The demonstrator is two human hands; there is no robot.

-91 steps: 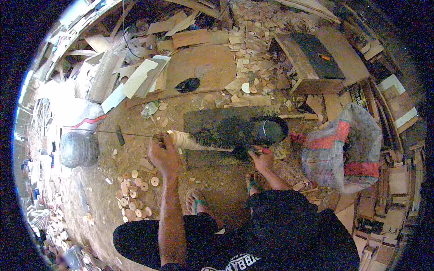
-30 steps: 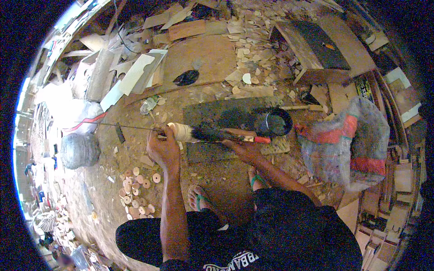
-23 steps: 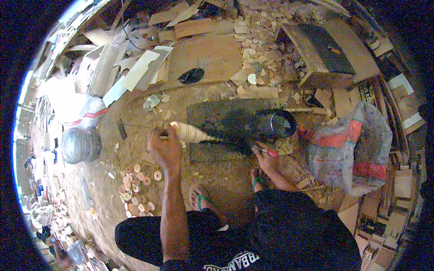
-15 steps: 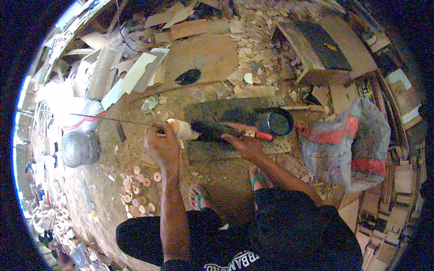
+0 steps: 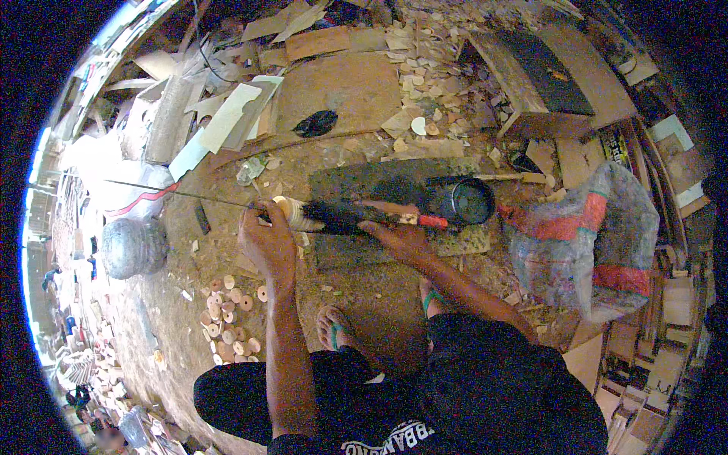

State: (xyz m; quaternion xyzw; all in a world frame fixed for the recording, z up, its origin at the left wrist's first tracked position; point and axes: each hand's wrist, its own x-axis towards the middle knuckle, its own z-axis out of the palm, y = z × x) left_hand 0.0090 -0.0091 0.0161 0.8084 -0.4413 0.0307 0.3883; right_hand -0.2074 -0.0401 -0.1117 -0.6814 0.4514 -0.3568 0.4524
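My left hand [image 5: 267, 236] is closed around a thin metal rod [image 5: 182, 195] that sticks out to the left. A stack of pale wooden discs [image 5: 297, 213] is threaded on the rod beside that hand. Further right the stack meets a black mass [image 5: 334, 217]; where blackened discs end and bristles begin, I cannot make out. My right hand [image 5: 398, 238] is closed on a brush, whose red-ended handle [image 5: 432, 221] pokes out to the right. Beside it stands a round black pot [image 5: 469, 202] with dark contents. Under both lies a black-stained board [image 5: 345, 254].
Loose wooden discs [image 5: 229, 318] with holes lie on the dirt floor at left. A grey sack with red bands [image 5: 584, 243] sits at right. Wood offcuts [image 5: 227, 121] and a wooden box [image 5: 531, 83] lie further off. My sandalled feet flank the near side.
Both hands, with the rod, discs and brush, have shifted slightly left. The right hand has drawn along the stack, and the brush handle's red end sits a little further left and higher.
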